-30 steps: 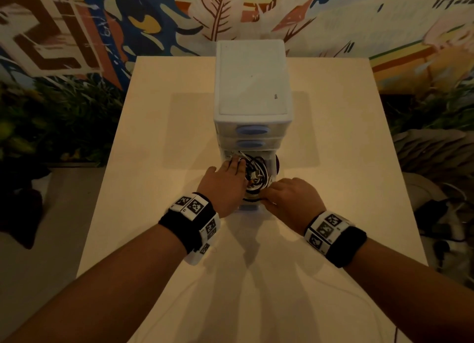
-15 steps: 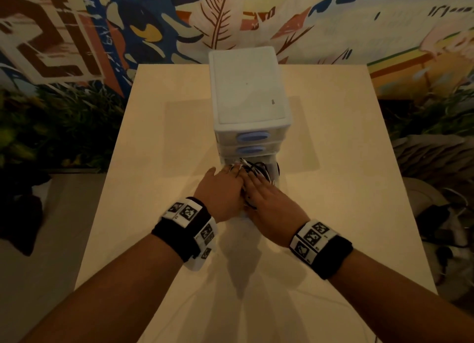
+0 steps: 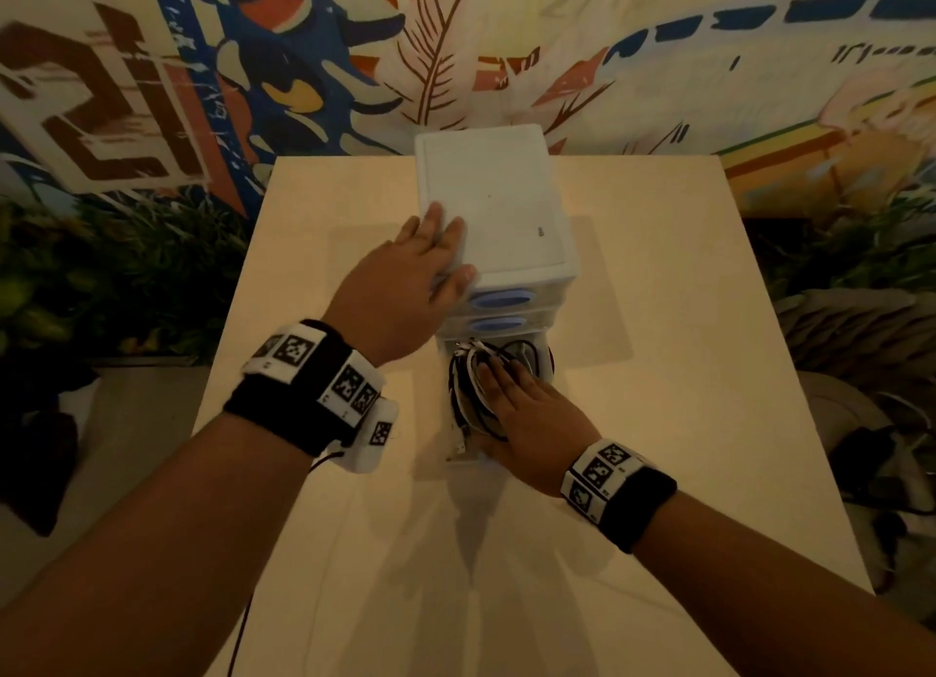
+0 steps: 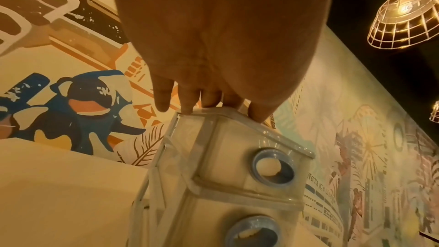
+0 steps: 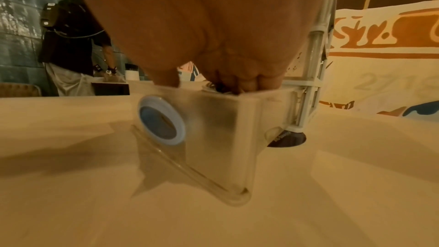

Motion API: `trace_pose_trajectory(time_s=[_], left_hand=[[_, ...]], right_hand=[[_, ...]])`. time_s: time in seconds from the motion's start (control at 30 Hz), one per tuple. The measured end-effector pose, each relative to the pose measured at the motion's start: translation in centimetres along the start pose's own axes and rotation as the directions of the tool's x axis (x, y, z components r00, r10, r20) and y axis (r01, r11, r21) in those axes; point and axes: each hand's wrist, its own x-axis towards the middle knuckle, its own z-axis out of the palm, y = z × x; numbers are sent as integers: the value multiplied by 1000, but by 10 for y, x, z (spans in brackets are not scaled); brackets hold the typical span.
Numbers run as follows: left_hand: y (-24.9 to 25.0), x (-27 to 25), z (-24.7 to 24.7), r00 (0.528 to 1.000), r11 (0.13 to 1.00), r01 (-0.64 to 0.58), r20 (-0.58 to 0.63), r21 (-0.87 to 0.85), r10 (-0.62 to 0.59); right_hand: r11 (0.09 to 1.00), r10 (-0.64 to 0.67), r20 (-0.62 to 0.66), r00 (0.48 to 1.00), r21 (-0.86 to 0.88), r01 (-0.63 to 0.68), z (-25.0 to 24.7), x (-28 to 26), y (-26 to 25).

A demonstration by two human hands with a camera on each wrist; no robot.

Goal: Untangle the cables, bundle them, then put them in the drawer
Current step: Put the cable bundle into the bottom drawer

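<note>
A white three-drawer unit (image 3: 496, 210) stands mid-table. Its bottom drawer (image 3: 456, 451) is pulled out toward me. Black and white coiled cables (image 3: 466, 388) lie in it. My left hand (image 3: 435, 251) rests flat on the unit's front left top corner, fingers straight and thumb near the front edge; the left wrist view shows its fingertips (image 4: 204, 100) on the top rim of the unit (image 4: 237, 138). My right hand (image 3: 511, 388) presses down on the cables with its fingers laid over them. In the right wrist view its fingers (image 5: 237, 82) reach over the clear front wall of the bottom drawer (image 5: 221, 129).
The beige table (image 3: 658, 372) stretches wide on both sides of the unit. The two upper drawers with blue handles (image 3: 499, 300) are shut. A painted wall stands behind, plants at the left, loose gear on the floor at the right. A person (image 5: 69, 48) stands far behind.
My left hand has left the drawer and risen onto the top of the unit. My right hand has moved onto the cables and presses them into the drawer.
</note>
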Motion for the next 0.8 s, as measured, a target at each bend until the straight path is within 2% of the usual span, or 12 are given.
trace_pose_trajectory(time_s=[0.07,0.23,0.43,0.53,0.6,0.67,0.7,0.77,0.8], left_hand=[[1,-1,2,1000,1000,1,-16,12,-1],[1,-1,2,1000,999,14,4,42,-14],[0,-3,6,999,999,14,-29,36,-13],[0,-3,8,999,999,13,-41,42,-12],[0,-4,9,999,1000,9,-47,7,-8],[1,-6,9,995,994,16,-96,-111,-26],[1,-7,10,988,975,38,-140,-219,-70],[2,-9,12,955,875,139,-172,-463,-243],[2,-9,13,939,791,194,-125,-580,-322]], right_hand=[[999,4,-19,1000,-54,-5,3,7,2],[996,41,-65,997,-73,-46,-3,17,2],[997,37,-115,993,-68,-45,-7,17,2],[997,19,-233,972,75,-1,-13,3,1],[984,-7,-360,933,164,71,-17,-20,0],[962,20,-504,863,245,120,-14,-47,-3],[949,62,-520,852,296,111,-10,-60,-3],[910,194,-374,907,414,-24,2,-80,-3],[869,276,-246,929,477,-132,11,-85,-2]])
